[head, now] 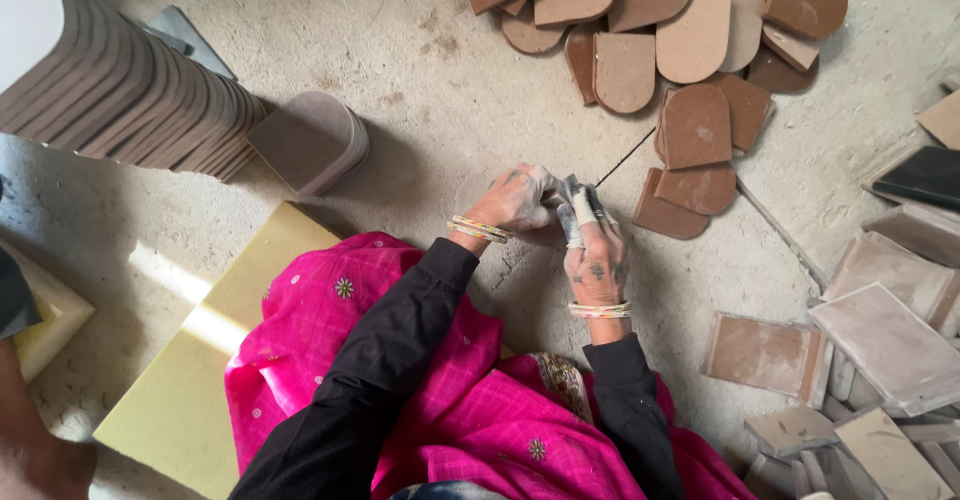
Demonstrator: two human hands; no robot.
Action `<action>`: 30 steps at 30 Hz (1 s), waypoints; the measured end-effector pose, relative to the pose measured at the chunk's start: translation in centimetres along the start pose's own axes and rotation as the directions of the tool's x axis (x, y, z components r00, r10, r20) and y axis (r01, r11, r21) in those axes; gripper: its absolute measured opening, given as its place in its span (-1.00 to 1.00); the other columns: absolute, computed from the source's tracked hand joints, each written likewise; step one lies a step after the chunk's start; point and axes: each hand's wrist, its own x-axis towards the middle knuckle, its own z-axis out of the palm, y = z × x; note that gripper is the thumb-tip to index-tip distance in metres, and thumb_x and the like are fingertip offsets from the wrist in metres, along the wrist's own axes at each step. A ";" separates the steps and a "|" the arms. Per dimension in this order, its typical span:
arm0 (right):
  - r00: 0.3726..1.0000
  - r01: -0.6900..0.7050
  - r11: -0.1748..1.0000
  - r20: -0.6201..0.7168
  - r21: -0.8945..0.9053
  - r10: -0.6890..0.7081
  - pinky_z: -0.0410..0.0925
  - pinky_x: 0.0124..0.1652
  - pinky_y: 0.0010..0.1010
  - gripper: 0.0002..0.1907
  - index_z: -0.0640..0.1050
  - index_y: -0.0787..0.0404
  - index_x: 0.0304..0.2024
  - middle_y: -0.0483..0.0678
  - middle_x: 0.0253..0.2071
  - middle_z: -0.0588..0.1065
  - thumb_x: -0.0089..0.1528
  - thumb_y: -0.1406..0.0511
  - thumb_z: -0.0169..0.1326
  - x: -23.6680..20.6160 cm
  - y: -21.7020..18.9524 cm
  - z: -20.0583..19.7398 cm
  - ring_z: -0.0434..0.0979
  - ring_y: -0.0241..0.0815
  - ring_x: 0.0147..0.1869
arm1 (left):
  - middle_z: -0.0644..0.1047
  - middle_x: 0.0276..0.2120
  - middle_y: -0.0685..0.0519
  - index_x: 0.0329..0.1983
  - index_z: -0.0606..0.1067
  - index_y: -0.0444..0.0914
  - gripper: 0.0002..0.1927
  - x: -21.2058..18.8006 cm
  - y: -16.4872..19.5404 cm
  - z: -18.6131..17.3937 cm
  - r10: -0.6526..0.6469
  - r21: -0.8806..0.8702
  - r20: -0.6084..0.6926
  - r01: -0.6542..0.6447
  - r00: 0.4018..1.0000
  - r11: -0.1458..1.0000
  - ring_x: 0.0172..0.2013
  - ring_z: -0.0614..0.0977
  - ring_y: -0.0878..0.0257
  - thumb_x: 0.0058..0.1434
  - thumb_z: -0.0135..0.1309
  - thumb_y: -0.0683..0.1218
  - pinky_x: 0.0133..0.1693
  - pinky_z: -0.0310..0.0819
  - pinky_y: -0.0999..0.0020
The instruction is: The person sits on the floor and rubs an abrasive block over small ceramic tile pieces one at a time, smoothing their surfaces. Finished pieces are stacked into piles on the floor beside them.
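Note:
My two dusty hands meet over the concrete floor in the middle of the view. My left hand (515, 202), bangles on the wrist, is closed around a small grey strip (577, 198) at the fingertips of my right hand. My right hand (597, 258) points away from me with its back up. Its fingers are together and banded with pale wrap, and they press on the same strip. What the strip is I cannot tell. Black sleeves and a bright pink garment (420, 400) fill the lower middle.
Brown arch-shaped flat pieces (690, 50) lie heaped beyond the hands. A long leaning stack of them (130, 90) and a short stack (310, 142) stand at the left. Rectangular dusty tiles (885, 335) crowd the right. A yellow foam board (190, 380) lies under me.

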 end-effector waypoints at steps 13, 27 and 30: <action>0.995 0.092 0.995 -0.043 0.022 -0.091 0.39 0.23 0.00 -0.37 0.39 0.39 0.32 0.39 0.25 0.44 0.16 0.60 -0.14 -2.9 1.0 0.5 0.44 0.36 0.32 | 0.63 -0.28 -0.11 -0.13 0.59 -0.25 -0.71 -1.0 -0.1 2.0 0.259 -0.200 0.033 -0.247 0.965 0.948 -0.28 0.63 0.08 0.07 0.18 -0.09 -0.14 0.54 0.19; 0.998 0.041 0.983 -0.037 -0.179 -0.049 0.44 -0.13 0.04 -0.65 0.59 0.30 -0.08 0.21 -0.24 0.54 0.09 0.49 -0.01 -8.6 3.1 -1.9 0.53 0.28 -0.11 | 0.56 0.13 -0.10 0.36 0.38 -0.26 -0.46 -4.0 2.7 11.0 0.315 -0.558 -0.178 -0.360 0.932 0.748 0.06 0.54 0.19 0.37 0.11 0.01 0.16 0.45 0.23; 0.988 0.146 0.970 -0.017 -0.193 -0.152 0.44 -0.17 0.04 -0.60 0.60 0.36 -0.04 0.23 -0.18 0.55 0.08 0.52 -0.03 -8.1 1.4 -2.7 0.51 0.29 -0.08 | 0.35 0.28 -0.02 0.43 0.14 -0.22 -0.28 -4.9 1.7 11.3 0.453 -0.784 -0.174 -0.401 0.874 0.474 0.27 0.37 0.24 0.28 0.14 0.03 0.29 0.20 0.31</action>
